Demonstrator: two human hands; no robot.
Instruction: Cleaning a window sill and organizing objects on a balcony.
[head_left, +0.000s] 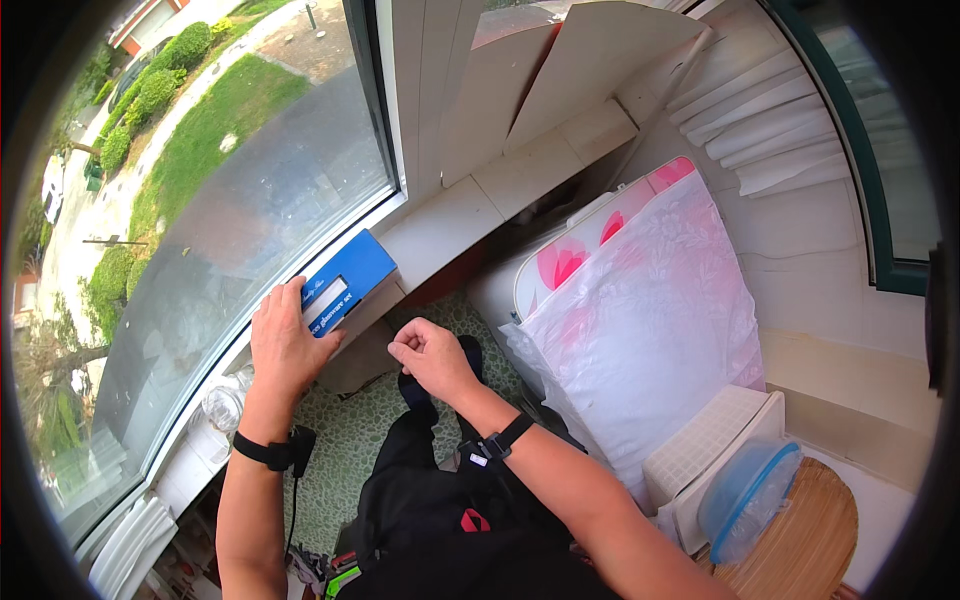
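Note:
A blue cardboard glassware box (362, 264) with a cut-out window rests on the tiled window ledge (442, 214), against the window frame. My left hand (289, 337) lies over its near end, fingers along one side and thumb on the other, gripping it. To the right, apart from the box, my right hand (429, 352) hangs above the floor. Its fingers are curled together, thumb against the forefinger; nothing shows between them. Both wrists wear black straps.
A washing machine with pink flowers (562, 259), partly under a white plastic cover (652, 315), stands at right. Near it are a white basket (712, 435), a blue-rimmed bowl (754, 499) and a round wooden board (810, 525). A plastic-wrapped object (225, 401) sits on the ledge at left.

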